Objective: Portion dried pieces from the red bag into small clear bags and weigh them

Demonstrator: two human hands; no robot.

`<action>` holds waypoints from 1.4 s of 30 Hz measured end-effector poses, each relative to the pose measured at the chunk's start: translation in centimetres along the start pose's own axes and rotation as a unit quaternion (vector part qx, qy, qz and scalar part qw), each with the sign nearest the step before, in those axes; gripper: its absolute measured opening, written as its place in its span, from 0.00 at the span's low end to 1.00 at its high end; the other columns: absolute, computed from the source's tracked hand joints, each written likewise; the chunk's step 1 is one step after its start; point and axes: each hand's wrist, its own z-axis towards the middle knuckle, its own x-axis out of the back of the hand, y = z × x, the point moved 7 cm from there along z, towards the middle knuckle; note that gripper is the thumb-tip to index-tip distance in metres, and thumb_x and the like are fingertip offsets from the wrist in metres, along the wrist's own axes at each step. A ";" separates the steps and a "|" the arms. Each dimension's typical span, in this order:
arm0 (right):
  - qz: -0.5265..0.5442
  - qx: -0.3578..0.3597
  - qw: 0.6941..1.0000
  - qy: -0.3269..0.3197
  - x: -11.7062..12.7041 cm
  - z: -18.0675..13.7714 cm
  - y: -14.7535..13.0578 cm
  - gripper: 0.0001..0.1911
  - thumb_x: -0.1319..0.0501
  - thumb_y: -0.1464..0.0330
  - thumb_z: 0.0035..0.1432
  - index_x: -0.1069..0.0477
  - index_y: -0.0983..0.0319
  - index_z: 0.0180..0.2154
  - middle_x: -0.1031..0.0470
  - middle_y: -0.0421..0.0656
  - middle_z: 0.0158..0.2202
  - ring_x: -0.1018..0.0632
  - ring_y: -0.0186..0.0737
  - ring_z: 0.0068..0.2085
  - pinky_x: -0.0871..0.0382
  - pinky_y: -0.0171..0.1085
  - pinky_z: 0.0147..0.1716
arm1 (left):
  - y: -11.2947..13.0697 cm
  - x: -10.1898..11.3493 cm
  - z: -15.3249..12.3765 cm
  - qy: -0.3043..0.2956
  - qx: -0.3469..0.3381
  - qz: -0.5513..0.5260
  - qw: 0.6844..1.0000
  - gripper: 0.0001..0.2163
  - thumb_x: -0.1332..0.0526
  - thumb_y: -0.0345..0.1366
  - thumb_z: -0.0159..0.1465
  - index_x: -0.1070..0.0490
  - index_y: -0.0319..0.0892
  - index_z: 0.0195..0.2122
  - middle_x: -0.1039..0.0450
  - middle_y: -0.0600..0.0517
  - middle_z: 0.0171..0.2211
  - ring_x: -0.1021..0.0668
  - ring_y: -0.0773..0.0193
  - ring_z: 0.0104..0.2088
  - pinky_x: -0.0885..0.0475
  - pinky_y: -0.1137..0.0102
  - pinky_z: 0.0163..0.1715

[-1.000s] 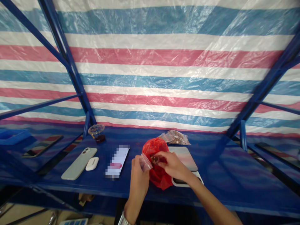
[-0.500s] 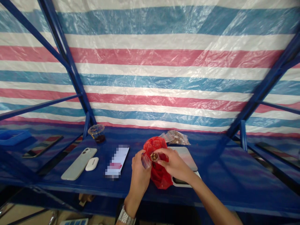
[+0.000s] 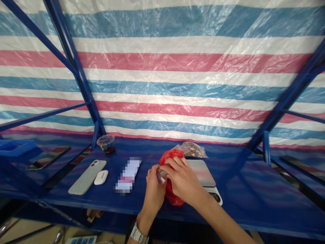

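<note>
My left hand [image 3: 154,189], with a metal watch at the wrist, pinches a small clear plastic bag [image 3: 160,177]. Over the bag's mouth, my right hand [image 3: 183,178] closes its fingers around a small clear cup [image 3: 164,172], tilted toward the bag and mostly covered by the fingers. The brown pieces seen in the cup earlier are hidden now. Beneath and behind both hands lies a crumpled red plastic bag [image 3: 173,199]. A flat white scale [image 3: 203,173] with a silver top sits just right of my right hand.
Clear zip bags of brown bits [image 3: 194,149] lie behind the scale. To the left are a lit phone [image 3: 128,176], a white earbud case [image 3: 101,177], a pale phone [image 3: 87,178] and a lidded cup of dark liquid [image 3: 108,145]. Blue metal posts [image 3: 88,98] frame the blue table [image 3: 243,193].
My right hand has moved left and turned over, tipping the small cup toward the clear bag. My left hand stays near its place with the bag. More of the scale shows.
</note>
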 end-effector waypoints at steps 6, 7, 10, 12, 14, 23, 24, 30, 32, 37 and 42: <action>0.008 0.032 0.999 -0.005 -0.3 0.4 -0.2 0.26 0.43 0.83 0.58 0.24 0.59 0.54 0.26 0.49 0.53 0.27 0.50 0.52 0.33 0.47 0.55 | -0.1 0.7 0.0 0.012 0.062 0.001 0.998 0.14 0.37 0.36 0.62 0.28 0.43 0.50 0.24 0.45 0.43 0.22 0.50 0.45 0.27 0.57 0.47; 0.013 0.032 0.999 -0.009 -0.4 0.5 -0.2 0.27 0.44 0.84 0.58 0.24 0.59 0.54 0.26 0.49 0.53 0.27 0.49 0.52 0.32 0.46 0.55 | 0.0 0.7 0.0 0.008 0.062 0.010 0.998 0.13 0.37 0.36 0.62 0.26 0.43 0.48 0.24 0.45 0.41 0.22 0.50 0.45 0.27 0.57 0.47; 0.029 0.029 0.999 -0.020 -0.7 0.6 -0.4 0.29 0.45 0.85 0.58 0.25 0.59 0.55 0.26 0.48 0.54 0.25 0.49 0.54 0.30 0.45 0.56 | 0.5 0.9 -0.1 -0.006 0.048 0.020 0.999 0.10 0.38 0.37 0.63 0.25 0.43 0.44 0.24 0.45 0.39 0.23 0.50 0.44 0.28 0.57 0.47; 0.036 0.027 0.999 -0.017 -0.7 0.5 -0.6 0.29 0.45 0.85 0.57 0.25 0.58 0.56 0.26 0.48 0.55 0.25 0.49 0.54 0.29 0.45 0.56 | 0.8 0.9 -0.1 -0.015 0.037 0.022 0.999 0.09 0.38 0.36 0.64 0.25 0.44 0.45 0.23 0.46 0.40 0.23 0.50 0.44 0.28 0.56 0.47; 0.046 0.024 0.999 -0.004 -0.4 0.3 -0.5 0.29 0.45 0.84 0.58 0.25 0.57 0.56 0.26 0.48 0.55 0.24 0.49 0.53 0.29 0.45 0.55 | 1.1 1.0 0.0 -0.015 0.026 0.027 0.999 0.09 0.39 0.35 0.64 0.25 0.44 0.44 0.23 0.46 0.40 0.23 0.51 0.44 0.29 0.57 0.47; 0.040 -0.087 0.994 -0.047 -0.6 -2.3 4.2 0.20 0.41 0.79 0.60 0.21 0.57 0.49 0.23 0.46 0.49 0.23 0.49 0.51 0.32 0.45 0.53 | 0.3 4.1 -3.8 0.077 0.078 0.060 0.992 0.10 0.39 0.46 0.65 0.34 0.46 0.35 0.30 0.51 0.32 0.28 0.58 0.27 0.32 0.64 0.31; 0.027 -0.086 0.994 -0.063 -1.2 -2.4 4.4 0.20 0.41 0.79 0.59 0.21 0.58 0.48 0.23 0.47 0.48 0.23 0.49 0.51 0.32 0.45 0.53 | 0.0 3.8 -4.5 0.067 0.098 0.058 0.991 0.11 0.39 0.47 0.65 0.34 0.46 0.35 0.30 0.51 0.32 0.27 0.58 0.27 0.33 0.64 0.31; -0.067 -0.054 0.992 -0.093 -4.0 -0.2 4.9 0.26 0.42 0.83 0.55 0.23 0.61 0.53 0.24 0.51 0.55 0.23 0.52 0.54 0.34 0.47 0.55 | -0.1 -0.2 -5.7 -0.025 0.173 0.021 0.984 0.06 0.38 0.39 0.65 0.36 0.47 0.35 0.25 0.49 0.29 0.21 0.55 0.30 0.32 0.65 0.32; -0.095 -0.035 0.990 -0.099 -4.8 1.0 5.0 0.22 0.43 0.82 0.59 0.23 0.63 0.52 0.25 0.53 0.57 0.23 0.53 0.54 0.34 0.48 0.55 | 0.1 -1.0 -4.9 -0.027 0.202 0.016 0.979 0.06 0.39 0.32 0.63 0.37 0.48 0.35 0.24 0.51 0.28 0.21 0.56 0.29 0.33 0.67 0.30; -0.112 0.036 0.989 -0.091 -6.2 3.6 5.4 0.15 0.44 0.77 0.69 0.22 0.61 0.51 0.22 0.49 0.55 0.21 0.49 0.53 0.33 0.48 0.56 | 0.0 -0.6 -2.9 0.051 0.210 -0.103 0.971 0.09 0.38 0.29 0.55 0.39 0.47 0.33 0.32 0.60 0.21 0.27 0.65 0.20 0.35 0.72 0.23; -0.149 0.124 0.978 -0.083 -7.0 4.8 4.9 0.13 0.40 0.76 0.68 0.22 0.61 0.50 0.21 0.47 0.52 0.22 0.49 0.53 0.32 0.47 0.54 | -1.3 0.8 -2.2 0.092 0.225 -0.208 0.947 0.09 0.38 0.34 0.53 0.37 0.45 0.34 0.35 0.62 0.21 0.30 0.69 0.19 0.35 0.74 0.22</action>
